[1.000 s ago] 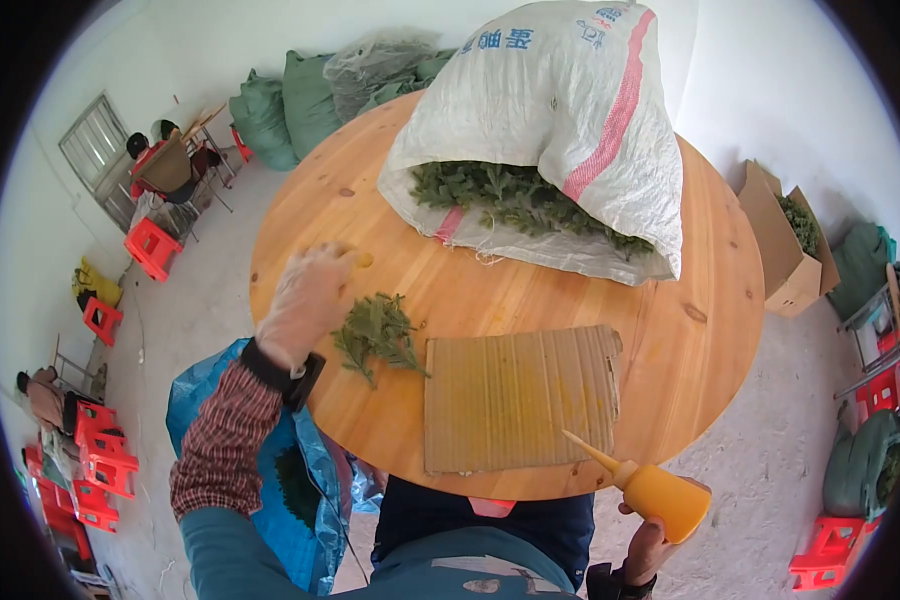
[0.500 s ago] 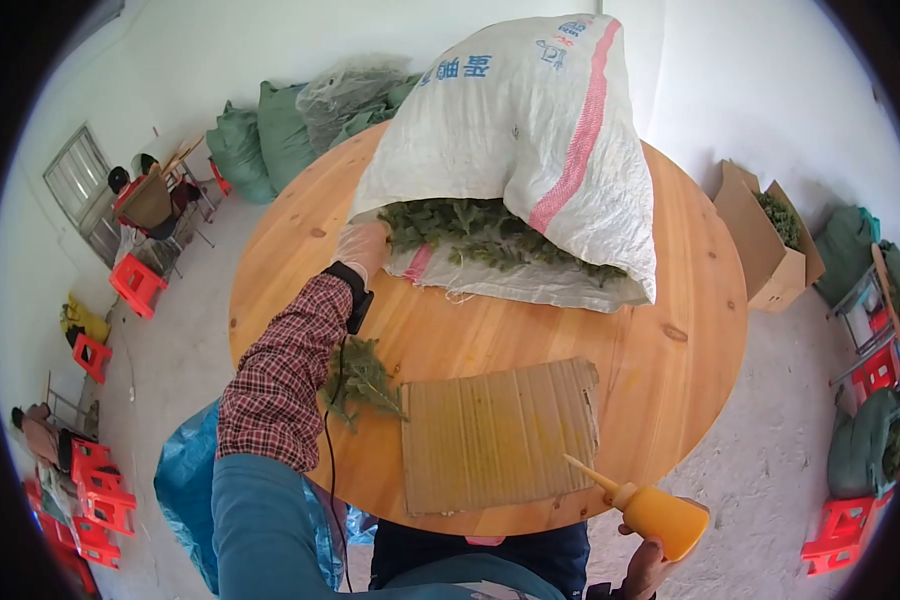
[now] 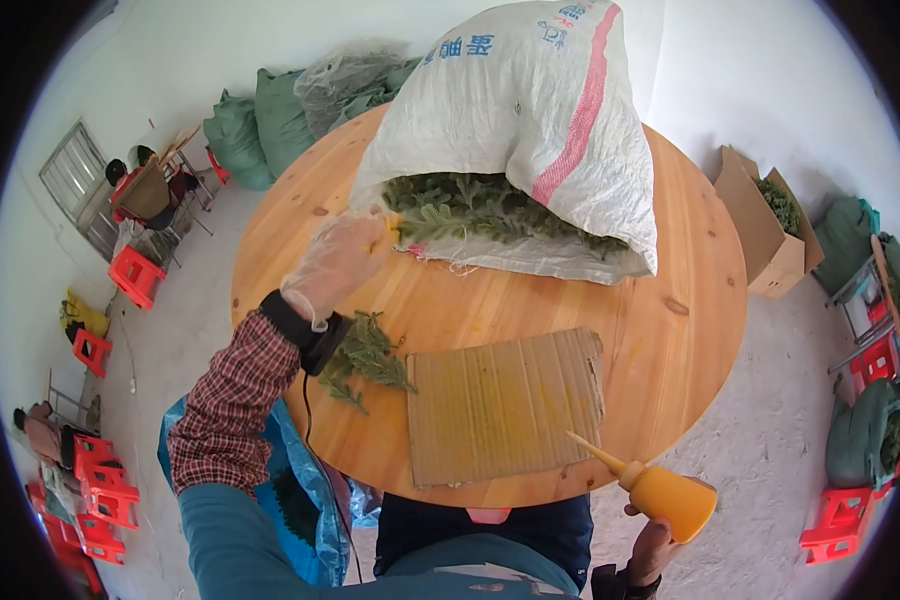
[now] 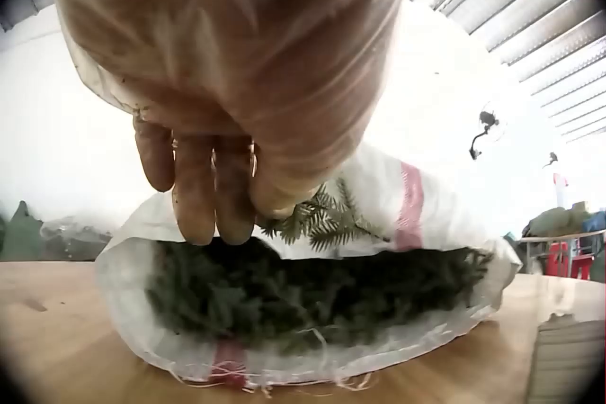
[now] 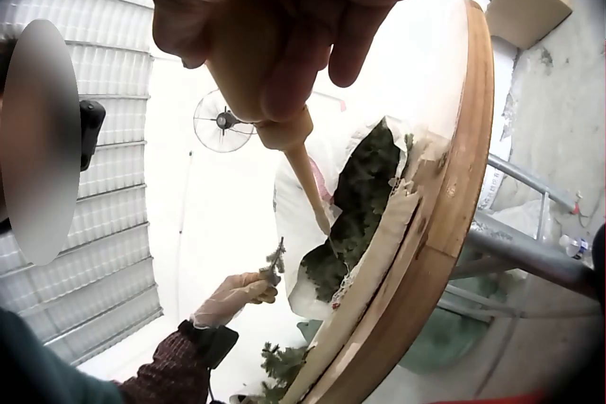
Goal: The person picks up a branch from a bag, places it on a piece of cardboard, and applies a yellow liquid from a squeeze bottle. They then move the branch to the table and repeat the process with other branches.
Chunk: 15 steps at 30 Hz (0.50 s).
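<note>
My gloved left hand pinches a green sprig at the mouth of the white woven sack, which holds more greenery. In the right wrist view the left hand holds the sprig up between thumb and fingers. My right hand grips a yellow squeeze bottle beyond the table's near edge, its nozzle pointing over the cardboard sheet. A few sprigs lie left of the cardboard, close to the left forearm.
The round wooden table bears the sack and the cardboard. A blue bag with greenery hangs below its left edge. Green sacks stand behind, a cardboard box at the right, red stools and seated people at the left.
The left hand went forward to the sack's mouth and has drawn back slightly with a sprig pinched in its fingers. The right hand still holds the bottle in nearly the same place.
</note>
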Motion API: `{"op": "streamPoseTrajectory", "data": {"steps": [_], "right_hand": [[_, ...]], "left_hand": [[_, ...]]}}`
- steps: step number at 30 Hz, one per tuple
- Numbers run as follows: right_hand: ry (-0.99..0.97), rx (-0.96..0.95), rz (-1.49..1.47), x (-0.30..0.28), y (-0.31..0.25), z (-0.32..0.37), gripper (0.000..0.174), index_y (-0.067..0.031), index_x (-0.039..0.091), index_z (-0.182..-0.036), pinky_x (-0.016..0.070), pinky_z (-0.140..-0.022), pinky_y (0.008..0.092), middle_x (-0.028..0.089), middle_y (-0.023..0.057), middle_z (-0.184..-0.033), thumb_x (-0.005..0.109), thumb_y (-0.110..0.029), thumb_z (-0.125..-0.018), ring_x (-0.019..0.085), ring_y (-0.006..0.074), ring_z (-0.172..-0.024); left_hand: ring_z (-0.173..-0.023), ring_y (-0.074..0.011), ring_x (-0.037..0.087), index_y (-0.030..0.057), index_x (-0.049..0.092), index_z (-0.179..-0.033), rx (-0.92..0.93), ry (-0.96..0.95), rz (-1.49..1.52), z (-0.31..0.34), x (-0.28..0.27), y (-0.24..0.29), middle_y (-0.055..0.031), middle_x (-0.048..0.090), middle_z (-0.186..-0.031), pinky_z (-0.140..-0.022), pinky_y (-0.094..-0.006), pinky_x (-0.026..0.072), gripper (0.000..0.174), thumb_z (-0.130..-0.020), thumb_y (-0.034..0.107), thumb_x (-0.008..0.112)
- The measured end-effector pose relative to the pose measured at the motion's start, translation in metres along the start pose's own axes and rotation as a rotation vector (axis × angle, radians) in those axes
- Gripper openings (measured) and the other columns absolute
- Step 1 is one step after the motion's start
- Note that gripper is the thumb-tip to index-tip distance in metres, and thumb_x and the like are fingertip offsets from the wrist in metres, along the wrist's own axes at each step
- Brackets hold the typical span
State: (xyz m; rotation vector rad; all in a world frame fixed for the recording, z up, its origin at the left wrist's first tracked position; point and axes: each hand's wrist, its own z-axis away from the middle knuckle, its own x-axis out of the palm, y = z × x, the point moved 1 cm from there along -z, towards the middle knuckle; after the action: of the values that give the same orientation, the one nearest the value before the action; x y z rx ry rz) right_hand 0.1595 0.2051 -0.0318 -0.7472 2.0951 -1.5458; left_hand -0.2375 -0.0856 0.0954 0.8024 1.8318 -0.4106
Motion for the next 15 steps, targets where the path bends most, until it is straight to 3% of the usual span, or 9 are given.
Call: {"op": "streamPoseTrajectory", "data": {"steps": [2, 4, 6, 10, 15], "right_hand": [[-0.028, -0.002, 0.005, -0.001, -0.005, 0.001, 0.085, 0.0014, 0.042, -0.127, 0.0568, -0.054, 0.0329, 0.058, 0.0131, -0.100, 0.066, -0.069, -0.085, 0.069, 0.0243, -0.073], [0.010, -0.003, -0.023, -0.005, -0.005, 0.004, 0.087, 0.0017, 0.042, -0.128, 0.0568, -0.054, 0.0328, 0.058, 0.0128, -0.102, 0.065, -0.070, -0.085, 0.069, 0.0243, -0.074], [0.027, 0.001, -0.033, -0.006, -0.006, 0.004, 0.088, 0.0018, 0.042, -0.129, 0.0568, -0.054, 0.0328, 0.058, 0.0127, -0.103, 0.065, -0.071, -0.084, 0.069, 0.0242, -0.075], [-0.008, -0.021, -0.017, -0.006, -0.007, 0.005, 0.093, 0.0023, 0.041, -0.129, 0.0570, -0.055, 0.0327, 0.057, 0.0118, -0.105, 0.064, -0.075, -0.082, 0.070, 0.0238, -0.076], [-0.034, -0.068, 0.121, 0.003, 0.002, 0.006, 0.095, 0.0031, 0.043, -0.124, 0.0565, -0.056, 0.0308, 0.055, 0.0115, -0.106, 0.063, -0.079, -0.080, 0.069, 0.0215, -0.073]], "left_hand": [[-0.087, -0.0372, 0.065, 0.0065, 0.067, -0.095, 0.018, -0.015, 0.022, 0.018, -0.003, 0.021, -0.0178, 0.066, -0.087, -0.073, -0.0486, 0.0492, 0.022, -0.092, 0.025, 0.057], [-0.085, -0.0371, 0.065, 0.0057, 0.068, -0.099, 0.200, -0.394, 0.129, 0.043, 0.002, 0.050, -0.0170, 0.066, -0.086, -0.073, -0.0481, 0.0500, 0.025, -0.093, 0.026, 0.055], [-0.091, -0.0368, 0.063, 0.0064, 0.067, -0.114, 0.327, -0.515, 0.288, 0.071, 0.022, 0.070, -0.0148, 0.065, -0.101, -0.079, -0.0452, 0.0522, 0.029, -0.092, 0.025, 0.061], [-0.092, -0.0355, 0.064, 0.0079, 0.066, -0.116, 0.119, -0.395, 0.300, 0.092, 0.011, 0.111, -0.0144, 0.066, -0.105, -0.079, -0.0437, 0.0525, 0.030, -0.090, 0.023, 0.062], [-0.091, -0.0336, 0.065, 0.0054, 0.063, -0.122, 0.090, -0.258, 0.204, 0.110, -0.009, 0.120, -0.0129, 0.064, -0.106, -0.077, -0.0433, 0.0518, 0.037, -0.089, 0.022, 0.065]]}}
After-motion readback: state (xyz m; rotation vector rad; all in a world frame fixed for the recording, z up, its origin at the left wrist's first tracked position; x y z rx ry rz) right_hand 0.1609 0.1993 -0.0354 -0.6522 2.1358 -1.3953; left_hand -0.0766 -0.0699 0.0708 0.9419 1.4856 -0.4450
